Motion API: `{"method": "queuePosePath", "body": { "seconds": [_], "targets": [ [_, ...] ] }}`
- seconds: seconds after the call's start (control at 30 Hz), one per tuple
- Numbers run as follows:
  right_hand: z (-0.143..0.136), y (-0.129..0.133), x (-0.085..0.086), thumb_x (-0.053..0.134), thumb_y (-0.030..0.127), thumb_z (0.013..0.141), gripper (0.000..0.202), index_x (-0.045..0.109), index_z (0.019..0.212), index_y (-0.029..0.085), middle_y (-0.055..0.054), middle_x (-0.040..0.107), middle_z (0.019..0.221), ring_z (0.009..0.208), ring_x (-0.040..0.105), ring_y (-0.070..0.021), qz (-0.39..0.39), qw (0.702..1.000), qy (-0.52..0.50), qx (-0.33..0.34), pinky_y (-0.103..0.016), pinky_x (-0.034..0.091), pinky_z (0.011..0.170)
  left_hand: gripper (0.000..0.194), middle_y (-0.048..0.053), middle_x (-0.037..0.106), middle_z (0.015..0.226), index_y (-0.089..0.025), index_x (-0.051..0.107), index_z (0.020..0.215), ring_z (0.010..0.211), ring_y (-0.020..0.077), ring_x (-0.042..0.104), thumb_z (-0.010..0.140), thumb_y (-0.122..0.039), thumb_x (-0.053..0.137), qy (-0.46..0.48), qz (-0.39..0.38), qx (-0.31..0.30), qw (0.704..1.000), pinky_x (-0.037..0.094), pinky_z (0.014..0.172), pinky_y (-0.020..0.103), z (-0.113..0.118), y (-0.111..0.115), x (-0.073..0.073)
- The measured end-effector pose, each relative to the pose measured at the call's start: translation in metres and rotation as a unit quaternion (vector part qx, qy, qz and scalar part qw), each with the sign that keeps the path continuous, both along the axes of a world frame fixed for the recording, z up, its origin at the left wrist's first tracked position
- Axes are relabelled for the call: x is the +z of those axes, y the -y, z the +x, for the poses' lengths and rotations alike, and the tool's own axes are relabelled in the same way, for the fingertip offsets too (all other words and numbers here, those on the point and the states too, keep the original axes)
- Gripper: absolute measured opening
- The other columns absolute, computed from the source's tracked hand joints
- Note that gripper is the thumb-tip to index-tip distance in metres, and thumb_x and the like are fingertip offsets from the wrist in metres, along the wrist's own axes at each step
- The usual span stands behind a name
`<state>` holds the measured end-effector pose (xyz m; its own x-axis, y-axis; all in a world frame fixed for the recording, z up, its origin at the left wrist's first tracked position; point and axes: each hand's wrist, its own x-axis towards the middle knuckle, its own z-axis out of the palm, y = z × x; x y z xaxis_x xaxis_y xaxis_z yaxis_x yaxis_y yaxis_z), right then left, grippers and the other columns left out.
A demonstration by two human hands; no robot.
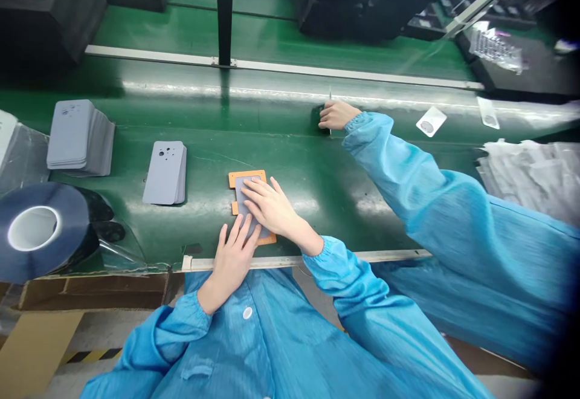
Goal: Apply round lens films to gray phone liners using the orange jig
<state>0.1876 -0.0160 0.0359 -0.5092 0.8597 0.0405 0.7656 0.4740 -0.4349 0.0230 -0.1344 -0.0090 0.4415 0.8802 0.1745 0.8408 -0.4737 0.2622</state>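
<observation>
An orange frame [247, 176] lies near the front edge of the green table, with a grey panel [241, 192] set on it. My right hand [270, 205] rests on the upper part of the panel, palm down and fingers stretched out. Below it, my left hand [234, 255] lies with spread fingers over the panel's lower left part. Neither hand grips anything. Part of the panel is hidden under both hands. To the left stands a short stack of grey panels [164, 172] with small holes at the top.
Further left are a taller panel stack [71, 134] and a large film roll [34, 228]. From the right, a co-worker's hand [338, 115] holds a dark item. Beyond lie white cards [431, 121] and a pile of plastic bags [537, 172]. Black trays [344, 9] stand behind.
</observation>
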Motion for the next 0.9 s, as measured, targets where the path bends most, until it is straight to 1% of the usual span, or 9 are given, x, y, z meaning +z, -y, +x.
{"method": "queuePosePath", "body": {
  "seconds": [0.07, 0.17, 0.27, 0.33, 0.43, 0.6, 0.67, 0.77, 0.9],
  "targets": [
    [0.010, 0.004, -0.003, 0.045, 0.033, 0.108, 0.039, 0.068, 0.137, 0.021, -0.014, 0.061, 0.150, 0.139, 0.056, -0.0320, 0.011, 0.997, -0.038, -0.064, -0.061, 0.034, 0.123, 0.051, 0.015, 0.043, 0.166, -0.021, 0.053, 0.155, 0.156, 0.0338, 0.038, 0.104, -0.017, 0.049, 0.014, -0.005, 0.005, 1.000, 0.032, 0.124, 0.060, 0.000, -0.001, 0.004],
    [0.023, 0.013, -0.013, 0.052, 0.039, 0.104, 0.039, 0.072, 0.129, 0.016, -0.020, 0.063, 0.145, 0.137, 0.057, -0.0364, 0.020, 0.984, -0.066, -0.163, -0.060, 0.039, 0.119, 0.047, 0.016, 0.047, 0.164, -0.020, 0.057, 0.149, 0.155, 0.0347, 0.040, 0.102, -0.021, 0.053, 0.068, -0.022, 0.008, 0.997, 0.036, 0.122, 0.060, 0.001, -0.003, 0.011],
    [0.027, 0.021, -0.019, 0.055, 0.041, 0.103, 0.040, 0.073, 0.127, 0.015, -0.021, 0.061, 0.147, 0.138, 0.057, -0.0360, -0.047, 0.976, -0.123, -0.172, -0.057, 0.043, 0.118, 0.045, 0.018, 0.054, 0.158, -0.019, 0.061, 0.143, 0.149, 0.0340, 0.047, 0.099, -0.028, 0.062, 0.184, -0.029, 0.026, 0.982, 0.041, 0.119, 0.056, -0.001, -0.008, 0.018],
    [0.025, 0.024, -0.015, 0.056, 0.042, 0.102, 0.039, 0.073, 0.127, 0.017, -0.019, 0.062, 0.146, 0.136, 0.059, -0.0321, -0.078, 0.961, -0.192, -0.183, -0.052, 0.045, 0.118, 0.041, 0.017, 0.059, 0.152, -0.020, 0.063, 0.138, 0.143, 0.0318, 0.053, 0.098, -0.031, 0.064, 0.280, -0.047, 0.056, 0.957, 0.045, 0.117, 0.053, -0.004, -0.014, 0.025],
    [0.017, 0.030, 0.003, 0.057, 0.041, 0.103, 0.034, 0.075, 0.125, 0.023, -0.013, 0.067, 0.141, 0.133, 0.063, -0.0272, -0.096, 0.936, -0.288, -0.176, -0.046, 0.047, 0.117, 0.039, 0.015, 0.066, 0.140, -0.021, 0.065, 0.133, 0.131, 0.0292, 0.061, 0.097, -0.035, 0.066, 0.409, -0.108, 0.126, 0.897, 0.051, 0.108, 0.046, -0.011, -0.024, 0.036],
    [0.000, 0.044, 0.028, 0.056, 0.037, 0.103, 0.034, 0.074, 0.130, 0.026, -0.008, 0.076, 0.129, 0.118, 0.071, -0.0263, -0.219, 0.931, -0.291, -0.004, -0.046, 0.054, 0.108, 0.049, 0.014, 0.072, 0.126, -0.018, 0.062, 0.135, 0.112, 0.0267, 0.070, 0.096, -0.047, 0.065, 0.586, -0.228, 0.239, 0.740, 0.057, 0.091, 0.036, -0.029, -0.042, 0.046],
    [-0.003, 0.045, 0.027, 0.059, 0.036, 0.101, 0.032, 0.076, 0.126, 0.024, -0.009, 0.078, 0.123, 0.111, 0.074, -0.0265, -0.222, 0.937, -0.271, -0.011, -0.045, 0.056, 0.102, 0.051, 0.014, 0.075, 0.119, -0.016, 0.062, 0.132, 0.108, 0.0269, 0.072, 0.090, -0.045, 0.071, 0.621, -0.254, 0.259, 0.695, 0.058, 0.089, 0.036, -0.037, -0.045, 0.044],
    [-0.005, 0.043, 0.016, 0.062, 0.035, 0.099, 0.032, 0.075, 0.125, 0.022, -0.010, 0.079, 0.116, 0.099, 0.074, -0.0242, -0.216, 0.938, -0.259, -0.083, -0.043, 0.059, 0.094, 0.051, 0.013, 0.076, 0.113, -0.015, 0.062, 0.126, 0.102, 0.0262, 0.074, 0.084, -0.040, 0.077, 0.651, -0.267, 0.285, 0.651, 0.059, 0.083, 0.033, -0.044, -0.045, 0.037],
    [-0.008, 0.041, 0.005, 0.076, 0.036, 0.088, 0.052, 0.067, 0.136, 0.019, -0.008, 0.079, 0.101, 0.081, 0.073, -0.0191, -0.318, 0.891, -0.306, -0.107, -0.035, 0.061, 0.076, 0.051, 0.012, 0.077, 0.111, -0.016, 0.061, 0.125, 0.101, 0.0255, 0.075, 0.083, -0.039, 0.078, 0.683, -0.265, 0.295, 0.613, 0.059, 0.081, 0.032, -0.047, -0.044, 0.030]
  ]
}}
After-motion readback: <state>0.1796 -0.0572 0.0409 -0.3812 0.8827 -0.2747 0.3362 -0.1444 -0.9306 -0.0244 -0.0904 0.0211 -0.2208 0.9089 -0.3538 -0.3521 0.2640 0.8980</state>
